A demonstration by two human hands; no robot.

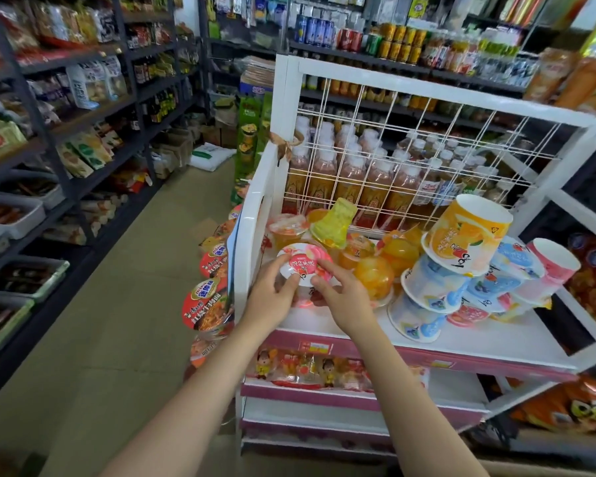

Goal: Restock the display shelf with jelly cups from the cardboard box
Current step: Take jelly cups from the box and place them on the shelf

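On the top tier of the white shelf [496, 342], near its front-left corner, a jelly cup [303, 265] with a pink-and-white lid sits between both hands — lid up, its axis roughly upright, perhaps leaning slightly toward the viewer; the left hand [272, 294] curls round its left side, thumb on the lid rim; the right hand [344, 297] pinches the right edge with fingertips [322, 266] bent. Both hands touch it, equally near; the cup lies just ahead of the palms. Behind and right stand more orange cups [372, 277] and stacked tubs [461, 242] — setting it down likely needs only a small push backward. No cardboard box is visible.
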